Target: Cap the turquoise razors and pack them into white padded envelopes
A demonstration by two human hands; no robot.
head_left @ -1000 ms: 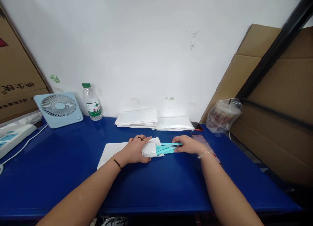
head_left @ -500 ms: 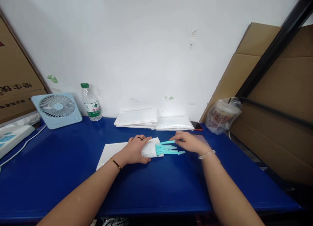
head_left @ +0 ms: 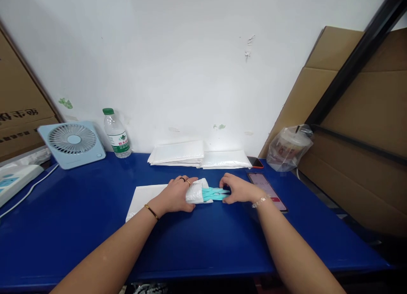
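Note:
A white bubble mailer (head_left: 149, 195) lies flat on the blue table, its bubble-lined mouth facing right. My left hand (head_left: 177, 195) is closed around the mailer near that mouth, thumb at the near edge and fingers over the top. Out of the opening pokes a bunch of thin turquoise sticks (head_left: 213, 194); their inner ends are hidden inside, and what kind of thing they are I cannot make out. With fingers and thumb curled round the outer ends of the bunch, my right hand (head_left: 234, 189) grips the sticks from the right.
Stacked white mailers (head_left: 179, 153) lie against the wall, with more mailers (head_left: 226, 159) beside them. A phone (head_left: 267, 191) lies by my right wrist, another phone (head_left: 255, 162) behind it. Around stand a bagged drink cup (head_left: 289, 147), a water bottle (head_left: 117, 135), a fan (head_left: 74, 141) and a power strip (head_left: 19, 177).
My right hand has moved slightly left and closed over the ends of the whole bunch, where before it pinched one stick at the far side. My left hand stays on the mailer.

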